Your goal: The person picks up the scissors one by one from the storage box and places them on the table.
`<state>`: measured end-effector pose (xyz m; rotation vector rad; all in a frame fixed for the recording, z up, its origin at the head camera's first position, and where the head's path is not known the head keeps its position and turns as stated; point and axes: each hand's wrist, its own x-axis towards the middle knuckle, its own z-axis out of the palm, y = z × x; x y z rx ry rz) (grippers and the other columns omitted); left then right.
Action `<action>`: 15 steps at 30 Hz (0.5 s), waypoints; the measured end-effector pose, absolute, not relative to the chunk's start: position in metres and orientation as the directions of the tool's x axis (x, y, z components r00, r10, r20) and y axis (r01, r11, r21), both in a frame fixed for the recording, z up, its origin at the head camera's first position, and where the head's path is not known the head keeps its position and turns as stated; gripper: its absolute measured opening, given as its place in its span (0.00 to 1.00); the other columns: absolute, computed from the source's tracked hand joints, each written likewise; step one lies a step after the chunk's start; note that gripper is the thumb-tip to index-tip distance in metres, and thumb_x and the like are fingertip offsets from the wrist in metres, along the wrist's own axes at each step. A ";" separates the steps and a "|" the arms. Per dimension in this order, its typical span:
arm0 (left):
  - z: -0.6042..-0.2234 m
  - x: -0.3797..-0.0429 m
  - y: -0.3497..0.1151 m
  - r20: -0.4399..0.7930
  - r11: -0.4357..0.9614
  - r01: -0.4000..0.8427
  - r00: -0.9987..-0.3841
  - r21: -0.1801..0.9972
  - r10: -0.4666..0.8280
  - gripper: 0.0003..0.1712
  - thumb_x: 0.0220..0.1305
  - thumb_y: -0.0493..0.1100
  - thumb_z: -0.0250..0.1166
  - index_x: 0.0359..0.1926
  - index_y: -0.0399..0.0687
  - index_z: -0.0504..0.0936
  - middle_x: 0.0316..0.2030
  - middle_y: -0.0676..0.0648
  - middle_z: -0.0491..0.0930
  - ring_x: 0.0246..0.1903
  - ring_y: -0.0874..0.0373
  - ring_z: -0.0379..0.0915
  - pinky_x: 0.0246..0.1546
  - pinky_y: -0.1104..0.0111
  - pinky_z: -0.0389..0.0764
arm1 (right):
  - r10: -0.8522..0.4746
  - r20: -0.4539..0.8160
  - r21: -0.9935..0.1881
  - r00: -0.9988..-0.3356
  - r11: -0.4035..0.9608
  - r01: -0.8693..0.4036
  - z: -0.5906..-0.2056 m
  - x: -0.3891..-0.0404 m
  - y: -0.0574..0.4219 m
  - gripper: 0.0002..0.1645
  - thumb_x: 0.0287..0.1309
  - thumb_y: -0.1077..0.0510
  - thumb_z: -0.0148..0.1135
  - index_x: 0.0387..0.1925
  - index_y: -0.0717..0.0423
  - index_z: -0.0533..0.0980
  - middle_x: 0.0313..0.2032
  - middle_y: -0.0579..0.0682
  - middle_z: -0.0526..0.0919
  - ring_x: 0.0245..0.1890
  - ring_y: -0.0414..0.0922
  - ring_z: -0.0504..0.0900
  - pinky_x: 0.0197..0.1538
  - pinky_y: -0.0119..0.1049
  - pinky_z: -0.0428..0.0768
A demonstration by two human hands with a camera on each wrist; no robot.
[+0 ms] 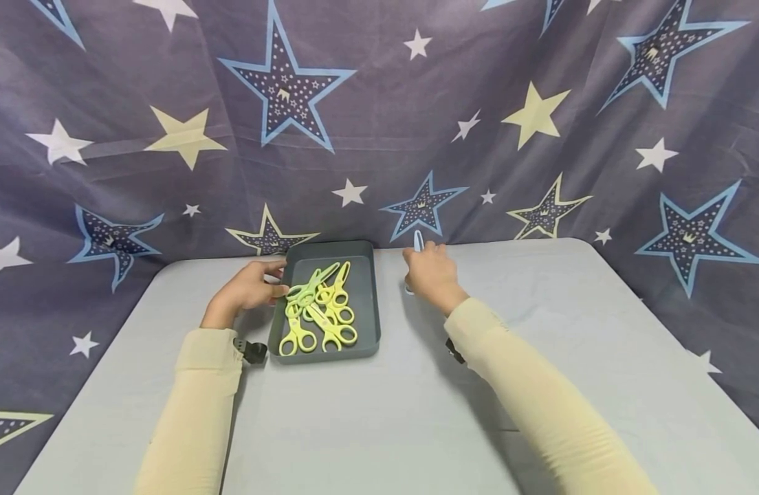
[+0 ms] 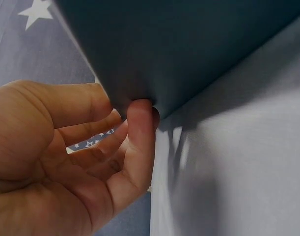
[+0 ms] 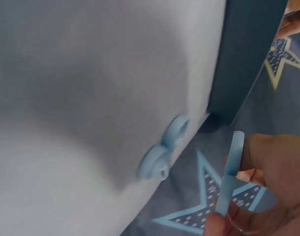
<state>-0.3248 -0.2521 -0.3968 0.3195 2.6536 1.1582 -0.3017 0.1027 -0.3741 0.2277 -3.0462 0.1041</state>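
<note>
Pale cream sleeves [image 1: 543, 399] come in from the near side, one to each arm, reaching forward over the scene. Across the whole far side hangs a dusky purple-grey curtain [image 1: 379, 38] printed with blue, yellow and white stars. Up to it runs the tabletop [image 1: 355, 426], covered in pale grey. Left of centre, near the far edge, sits a dark grey-green rectangular tray [image 1: 369, 295] with low walls and rounded corners. At its left side the left hand [image 1: 246, 283] has fingers and thumb clamped on the wall, close to the far corner. Well apart from it, to the right of the tray, the right hand [image 1: 434, 271] pinches something near the curtain. Inside the tray, several yellow scissors [image 1: 318, 316] lie heaped, with green scissors [image 1: 308, 294] across the top. Black wrist devices [image 1: 254, 352] show beside the cuffs. Smaller again is the light blue plastic piece [image 3: 230, 177] in the right hand's pinch, seen edge-on, so its full shape cannot be told. Light blue finger loops [image 3: 152, 164] rest on the tabletop just beside that hand.
</note>
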 end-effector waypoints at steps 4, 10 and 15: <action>-0.398 -0.326 -0.253 -0.115 0.665 0.112 -0.951 0.738 0.288 0.40 0.69 0.34 0.65 0.76 0.30 0.58 0.63 0.23 0.69 0.39 0.48 0.84 0.39 0.63 0.88 | -0.137 0.092 -0.065 -0.986 0.988 -0.143 -0.379 -0.307 0.114 0.26 0.64 0.56 0.64 0.63 0.50 0.77 0.49 0.64 0.77 0.51 0.62 0.75 0.44 0.56 0.85; -0.398 -0.326 -0.253 -0.119 0.665 0.106 -0.951 0.739 0.284 0.40 0.69 0.34 0.65 0.76 0.30 0.58 0.64 0.24 0.69 0.40 0.46 0.85 0.40 0.63 0.88 | -0.142 0.106 -0.046 -0.984 0.988 -0.148 -0.383 -0.312 0.129 0.24 0.64 0.56 0.64 0.61 0.54 0.78 0.49 0.67 0.80 0.49 0.63 0.77 0.50 0.56 0.82; -0.398 -0.325 -0.253 -0.123 0.660 0.101 -0.951 0.745 0.284 0.40 0.69 0.34 0.65 0.77 0.31 0.58 0.64 0.24 0.69 0.43 0.44 0.84 0.41 0.63 0.88 | -0.145 0.106 -0.049 -0.984 0.987 -0.150 -0.387 -0.315 0.137 0.24 0.63 0.55 0.65 0.60 0.57 0.78 0.48 0.67 0.81 0.49 0.63 0.77 0.51 0.56 0.81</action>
